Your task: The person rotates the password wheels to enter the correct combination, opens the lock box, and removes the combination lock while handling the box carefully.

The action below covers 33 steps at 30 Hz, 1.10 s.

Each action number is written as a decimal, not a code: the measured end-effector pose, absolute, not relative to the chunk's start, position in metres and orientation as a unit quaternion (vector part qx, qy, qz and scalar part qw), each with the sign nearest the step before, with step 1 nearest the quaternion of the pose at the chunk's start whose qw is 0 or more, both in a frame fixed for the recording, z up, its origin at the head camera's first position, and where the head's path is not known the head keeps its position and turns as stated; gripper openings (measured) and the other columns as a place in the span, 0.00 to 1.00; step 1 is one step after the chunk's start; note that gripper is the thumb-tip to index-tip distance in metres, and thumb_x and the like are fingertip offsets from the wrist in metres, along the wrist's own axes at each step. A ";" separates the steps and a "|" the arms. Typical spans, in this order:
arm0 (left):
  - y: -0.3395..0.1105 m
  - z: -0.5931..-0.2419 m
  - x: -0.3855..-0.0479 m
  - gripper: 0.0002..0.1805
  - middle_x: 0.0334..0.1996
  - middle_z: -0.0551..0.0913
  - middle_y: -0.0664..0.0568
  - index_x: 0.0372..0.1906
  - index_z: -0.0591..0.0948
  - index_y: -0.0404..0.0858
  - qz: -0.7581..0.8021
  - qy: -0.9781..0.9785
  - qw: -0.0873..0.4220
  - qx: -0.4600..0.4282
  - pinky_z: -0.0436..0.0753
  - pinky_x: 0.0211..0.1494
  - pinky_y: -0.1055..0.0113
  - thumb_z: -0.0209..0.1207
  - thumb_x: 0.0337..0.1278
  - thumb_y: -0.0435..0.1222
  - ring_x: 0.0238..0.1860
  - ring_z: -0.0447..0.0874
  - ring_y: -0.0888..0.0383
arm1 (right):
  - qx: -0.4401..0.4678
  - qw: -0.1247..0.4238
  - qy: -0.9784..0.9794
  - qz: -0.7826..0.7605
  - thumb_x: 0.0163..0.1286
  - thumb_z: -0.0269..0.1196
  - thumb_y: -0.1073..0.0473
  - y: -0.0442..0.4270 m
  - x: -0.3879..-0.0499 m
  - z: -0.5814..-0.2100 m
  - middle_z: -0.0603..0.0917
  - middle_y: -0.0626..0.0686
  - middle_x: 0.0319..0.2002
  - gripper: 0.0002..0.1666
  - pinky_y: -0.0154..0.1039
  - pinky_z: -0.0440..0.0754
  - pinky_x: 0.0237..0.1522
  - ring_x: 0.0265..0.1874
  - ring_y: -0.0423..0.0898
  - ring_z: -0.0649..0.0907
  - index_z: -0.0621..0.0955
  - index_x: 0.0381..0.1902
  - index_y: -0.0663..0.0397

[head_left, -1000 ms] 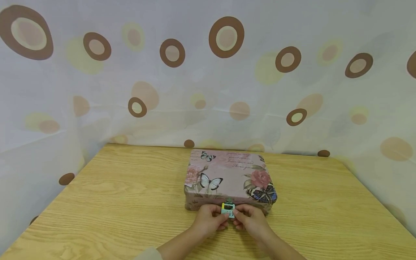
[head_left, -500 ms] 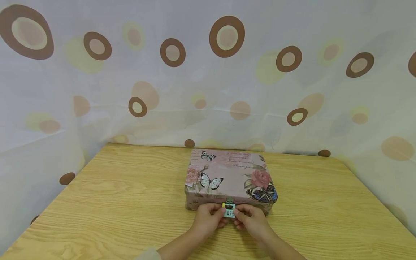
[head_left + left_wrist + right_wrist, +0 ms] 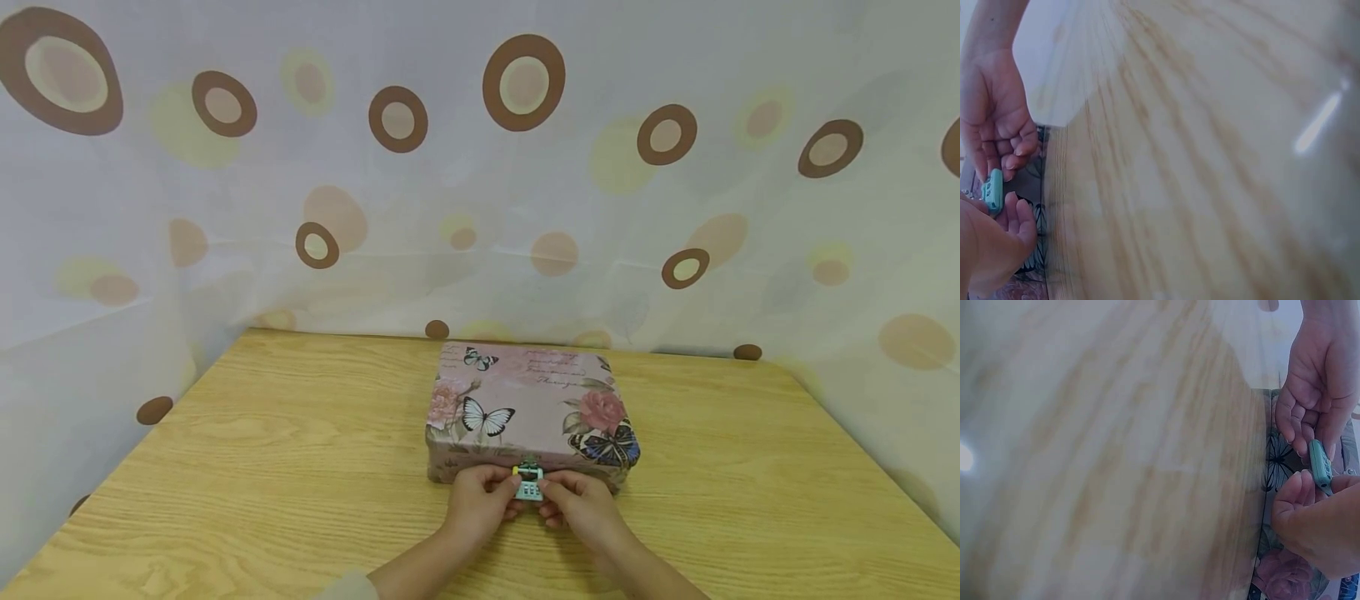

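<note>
A light teal combination padlock (image 3: 529, 490) with a yellow corner hangs at the metal clasp (image 3: 529, 463) on the front of a pink tin box (image 3: 532, 400) printed with butterflies and roses. My left hand (image 3: 476, 507) pinches the padlock's left side between thumb and fingers. On its right side my right hand (image 3: 587, 510) pinches it the same way. The number dials show between the two thumbs. In the left wrist view the padlock (image 3: 995, 190) sits between both hands' fingertips. Whether the shackle is locked cannot be made out.
The box rests, lid down, on a wood-grain table (image 3: 285, 467), near its back edge. Behind and at the sides hangs a pale curtain (image 3: 465, 192) with brown and yellow circles.
My left thumb has shifted off the padlock's dials to its left edge. The padlock has tilted slightly, and its dials show more fully. The box has stayed in place.
</note>
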State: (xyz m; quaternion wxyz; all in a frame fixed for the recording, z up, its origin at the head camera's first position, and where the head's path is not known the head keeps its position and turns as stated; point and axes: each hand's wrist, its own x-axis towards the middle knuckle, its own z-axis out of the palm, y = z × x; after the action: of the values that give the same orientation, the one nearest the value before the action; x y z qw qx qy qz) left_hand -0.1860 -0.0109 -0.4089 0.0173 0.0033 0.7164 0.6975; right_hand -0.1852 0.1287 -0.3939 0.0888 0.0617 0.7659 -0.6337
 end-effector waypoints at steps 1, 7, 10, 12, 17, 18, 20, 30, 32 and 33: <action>-0.011 -0.409 -0.186 0.11 0.24 0.82 0.41 0.37 0.78 0.20 0.697 0.717 0.014 0.004 0.85 0.27 0.67 0.57 0.57 0.28 0.23 0.84 0.58 | 0.064 0.088 0.766 -0.634 0.66 0.55 0.65 0.129 -0.185 -0.394 0.78 0.45 0.21 0.13 0.30 0.79 0.25 0.23 0.39 0.77 0.77 0.40 0.73; -0.010 -0.411 -0.187 0.10 0.24 0.82 0.38 0.35 0.78 0.19 0.693 0.721 -0.001 0.008 0.86 0.26 0.64 0.57 0.56 0.27 0.23 0.85 0.51 | 0.074 0.086 0.764 -0.635 0.66 0.54 0.65 0.127 -0.185 -0.394 0.77 0.46 0.21 0.13 0.30 0.79 0.25 0.23 0.39 0.77 0.77 0.40 0.73; -0.010 -0.411 -0.187 0.10 0.24 0.82 0.37 0.35 0.78 0.18 0.694 0.720 -0.005 0.009 0.86 0.27 0.63 0.57 0.56 0.27 0.23 0.85 0.49 | 0.076 0.080 0.765 -0.634 0.66 0.55 0.64 0.126 -0.186 -0.394 0.77 0.46 0.21 0.13 0.31 0.79 0.25 0.23 0.40 0.77 0.77 0.40 0.72; -0.010 -0.411 -0.187 0.10 0.24 0.82 0.37 0.35 0.78 0.18 0.695 0.719 -0.007 0.009 0.86 0.27 0.63 0.57 0.56 0.26 0.23 0.85 0.49 | 0.079 0.075 0.766 -0.633 0.66 0.55 0.63 0.125 -0.186 -0.395 0.77 0.47 0.21 0.13 0.31 0.78 0.25 0.22 0.40 0.77 0.77 0.40 0.72; -0.010 -0.407 -0.184 0.10 0.23 0.83 0.39 0.34 0.79 0.19 0.697 0.717 -0.011 0.004 0.85 0.26 0.67 0.58 0.54 0.27 0.22 0.84 0.54 | 0.082 0.073 0.761 -0.639 0.67 0.55 0.63 0.125 -0.187 -0.396 0.77 0.46 0.21 0.13 0.30 0.78 0.24 0.22 0.40 0.77 0.78 0.41 0.72; -0.010 -0.407 -0.184 0.10 0.23 0.83 0.39 0.34 0.79 0.20 0.697 0.717 -0.012 0.003 0.85 0.26 0.67 0.58 0.54 0.27 0.22 0.84 0.55 | 0.080 0.075 0.760 -0.640 0.67 0.55 0.64 0.126 -0.187 -0.396 0.77 0.46 0.21 0.13 0.30 0.78 0.24 0.22 0.40 0.77 0.78 0.41 0.72; -0.009 -0.406 -0.183 0.10 0.23 0.83 0.39 0.34 0.80 0.20 0.700 0.714 -0.011 0.000 0.85 0.26 0.68 0.59 0.53 0.28 0.22 0.84 0.56 | 0.077 0.079 0.759 -0.641 0.67 0.55 0.64 0.126 -0.187 -0.396 0.77 0.46 0.22 0.13 0.30 0.78 0.24 0.23 0.40 0.77 0.77 0.41 0.72; -0.007 -0.404 -0.185 0.10 0.22 0.84 0.37 0.32 0.81 0.20 0.696 0.717 -0.029 -0.010 0.85 0.25 0.66 0.61 0.51 0.28 0.20 0.84 0.54 | 0.079 0.057 0.769 -0.632 0.66 0.56 0.66 0.124 -0.186 -0.395 0.78 0.46 0.21 0.12 0.30 0.78 0.24 0.22 0.40 0.77 0.77 0.41 0.74; -0.007 -0.404 -0.185 0.09 0.22 0.83 0.37 0.31 0.81 0.20 0.693 0.720 -0.041 -0.009 0.85 0.25 0.66 0.61 0.50 0.27 0.20 0.84 0.51 | 0.080 0.049 0.771 -0.630 0.66 0.56 0.66 0.123 -0.186 -0.396 0.78 0.46 0.21 0.12 0.30 0.78 0.24 0.22 0.40 0.77 0.77 0.41 0.74; -0.007 -0.403 -0.185 0.08 0.21 0.83 0.37 0.30 0.81 0.21 0.690 0.722 -0.048 -0.007 0.85 0.24 0.66 0.61 0.50 0.27 0.20 0.84 0.50 | 0.081 0.046 0.771 -0.631 0.66 0.56 0.66 0.123 -0.186 -0.396 0.78 0.47 0.20 0.12 0.30 0.78 0.24 0.22 0.40 0.77 0.77 0.41 0.75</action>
State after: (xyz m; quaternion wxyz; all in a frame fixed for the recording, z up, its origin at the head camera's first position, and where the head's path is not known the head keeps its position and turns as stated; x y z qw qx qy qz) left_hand -0.1850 -0.0068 -0.4033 -0.0481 -0.0070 0.7220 0.6901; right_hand -0.1860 0.1228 -0.3963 0.0460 0.0805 0.7705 -0.6307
